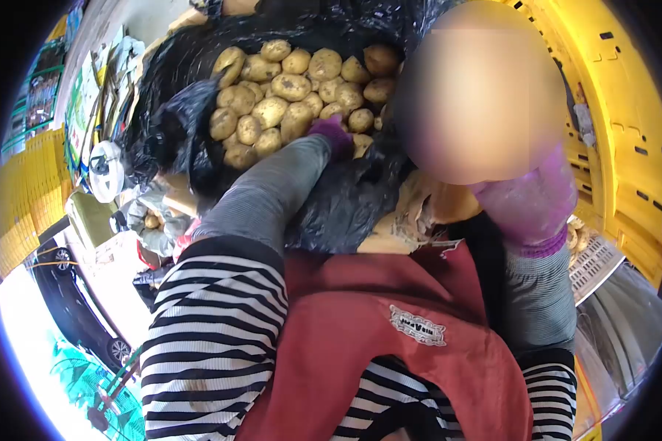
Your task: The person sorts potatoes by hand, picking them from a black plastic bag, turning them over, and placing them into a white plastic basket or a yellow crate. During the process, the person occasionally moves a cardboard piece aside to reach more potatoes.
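Observation:
A heap of potatoes (271,112), some streaked with soil, fills a box lined with a black plastic bag (346,206). My left hand (333,137), in a purple glove, reaches down into the near right part of the heap, against the potatoes. Its fingers are mostly hidden, and I cannot tell whether they grip one. My right hand (531,197), also purple-gloved, is raised to the right of the box. A large blurred patch covers its fingers and whatever lies beyond them. Torn cardboard (412,217) shows at the box's near edge.
A tall yellow plastic crate (618,95) stands along the right. Below it is a pale slotted basket (596,266) with several potatoes beside it. At the left are a round white object (107,171), a clear bag (154,220) and a dark car (81,301) outside.

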`<state>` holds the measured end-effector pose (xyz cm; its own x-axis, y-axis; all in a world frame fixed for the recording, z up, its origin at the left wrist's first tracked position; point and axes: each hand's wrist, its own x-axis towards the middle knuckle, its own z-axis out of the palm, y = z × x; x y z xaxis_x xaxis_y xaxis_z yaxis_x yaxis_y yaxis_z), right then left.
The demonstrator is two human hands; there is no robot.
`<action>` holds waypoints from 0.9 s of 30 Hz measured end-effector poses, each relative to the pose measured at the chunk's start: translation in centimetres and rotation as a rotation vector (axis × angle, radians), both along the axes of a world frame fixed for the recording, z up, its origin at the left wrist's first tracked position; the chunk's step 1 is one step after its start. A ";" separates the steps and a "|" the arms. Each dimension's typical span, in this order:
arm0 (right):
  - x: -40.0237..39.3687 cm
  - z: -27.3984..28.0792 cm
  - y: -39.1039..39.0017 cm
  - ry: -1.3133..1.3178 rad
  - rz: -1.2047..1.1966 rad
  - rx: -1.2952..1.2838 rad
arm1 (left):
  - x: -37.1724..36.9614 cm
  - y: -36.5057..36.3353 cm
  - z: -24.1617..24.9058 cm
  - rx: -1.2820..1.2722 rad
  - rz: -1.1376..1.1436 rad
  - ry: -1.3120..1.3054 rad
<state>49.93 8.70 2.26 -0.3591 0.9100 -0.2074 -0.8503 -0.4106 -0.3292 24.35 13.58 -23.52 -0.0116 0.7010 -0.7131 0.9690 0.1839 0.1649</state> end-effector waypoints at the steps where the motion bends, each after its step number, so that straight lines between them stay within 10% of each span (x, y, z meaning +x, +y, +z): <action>1: 0.1 0.0 0.3 0.003 0.012 -0.006 | -1.3 1.2 -2.7 -0.031 -0.336 -0.090; 2: 0.1 0.0 0.6 0.006 0.024 -0.013 | -3.6 2.9 -5.7 -0.066 -0.670 -0.175; 4: 0.6 -0.1 1.5 -0.003 0.062 -0.028 | -4.8 3.3 -2.1 -0.262 -0.171 -0.648; 5: 0.8 -0.3 1.7 -0.005 0.077 -0.036 | -4.1 2.5 4.9 -0.393 0.701 -0.959; 14: -2.3 -0.9 -0.1 -0.462 -0.037 0.318 | -3.3 -1.7 24.3 -0.308 0.401 -1.541; 22: -4.8 -2.4 -3.6 -1.066 -0.442 0.549 | 0.1 -7.2 25.2 0.087 0.333 -1.421; 27: -4.0 0.1 -4.3 -0.290 -0.249 0.172 | 3.0 -9.9 24.4 0.132 0.592 -1.367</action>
<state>45.92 4.39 2.36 -0.0726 0.9918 -0.1052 -0.7786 -0.1223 -0.6155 27.34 3.65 0.90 0.2972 0.8918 -0.3411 -0.1510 0.3966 0.9055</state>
